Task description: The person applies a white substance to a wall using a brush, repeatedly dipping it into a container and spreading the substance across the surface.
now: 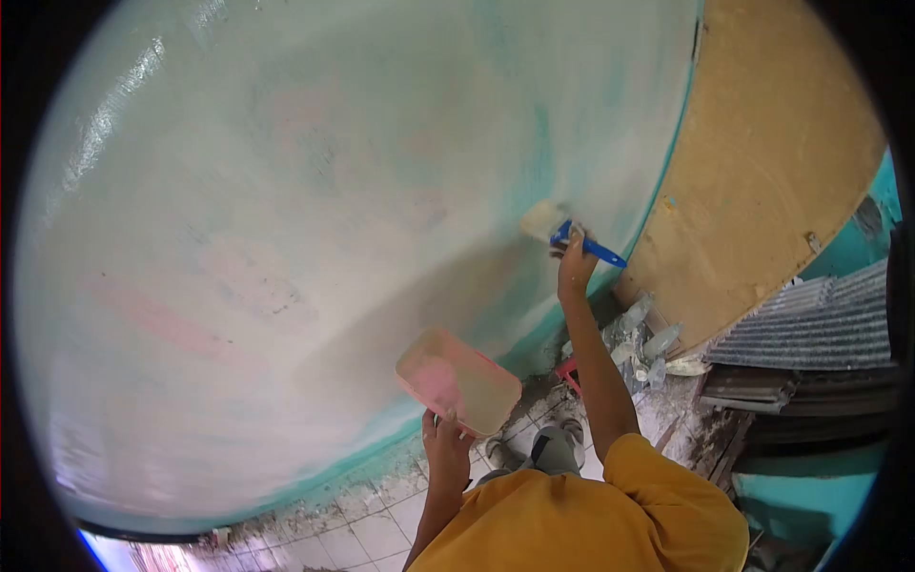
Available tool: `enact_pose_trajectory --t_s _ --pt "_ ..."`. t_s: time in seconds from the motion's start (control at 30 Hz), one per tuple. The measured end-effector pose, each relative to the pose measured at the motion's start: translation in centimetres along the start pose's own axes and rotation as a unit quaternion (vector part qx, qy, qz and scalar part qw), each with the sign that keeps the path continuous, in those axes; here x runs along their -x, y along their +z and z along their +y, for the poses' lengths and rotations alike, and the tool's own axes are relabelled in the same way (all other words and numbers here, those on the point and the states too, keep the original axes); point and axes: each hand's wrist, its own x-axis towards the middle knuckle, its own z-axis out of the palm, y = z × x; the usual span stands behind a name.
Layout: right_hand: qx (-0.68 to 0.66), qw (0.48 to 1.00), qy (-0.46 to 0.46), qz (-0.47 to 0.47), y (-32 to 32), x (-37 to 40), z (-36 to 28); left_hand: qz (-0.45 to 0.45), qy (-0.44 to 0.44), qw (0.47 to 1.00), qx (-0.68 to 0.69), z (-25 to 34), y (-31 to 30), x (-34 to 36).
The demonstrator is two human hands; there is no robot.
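Inspector: Presently, the right grip [575, 270] is closed round the blue handle of the brush [556, 229]. The bristles lie flat against the wall [286, 191], near its right edge, where the board [762, 172] leans on it.

Clerk: And the left?

Inspector: The left grip [446, 446] is closed on the lower edge of the tray [459, 379]. The tray is held clear of the wall, lower than the brush, and tilted. I cannot tell how much it holds.

Clerk: Condition of the wall?

Inspector: A wet sheen covers the upper left. Teal shows through along the wall's foot and just beside the brush.

Clerk: Recommendation?

Inspector: In my judgement, strokes should run long and overlapping, with the bristles pressed lightly so the teal is covered evenly. The brush should be loaded sparingly and the tray levelled, or drips will reach the floor [372, 529] below the wall. Work beside the board calls for a slow edge. The bottles [653, 338] at the wall's foot want minding.
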Motion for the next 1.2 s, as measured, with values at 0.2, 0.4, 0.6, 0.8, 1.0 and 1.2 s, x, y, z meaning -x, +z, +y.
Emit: enact_pose_trajectory --t_s 0.2,0.4,0.6,0.8,1.0,1.2 --pt "0.127 0.991 -0.028 -0.007 1.6 -1.6 -4.7 -0.013 -0.036 0.999 0.006 0.5 -2.2 0.1" --pt "0.076 0.975 -0.187 -0.093 11.5 -4.3 -20.4 -0.052 -0.035 0.998 0.008 0.6 -2.9 -0.2" --pt "-0.010 0.992 -0.111 -0.064 9.1 -3.2 -15.1 -0.052 -0.034 0.998 0.011 0.9 -3.1 0.4" --pt "0.088 0.996 0.009 0.011 0.1 -0.3 -3.2 -0.061 -0.020 0.998 0.014 0.8 -3.6 0.3" --pt "0.188 0.973 -0.097 -0.093 5.9 -5.6 -13.9 -0.067 -0.022 0.997 0.011 0.9 -3.1 0.3" --pt "-0.085 0.974 -0.151 -0.148 12.8 -5.4 -24.4 -0.071 -0.018 0.997 0.012 1.1 -2.9 0.7"
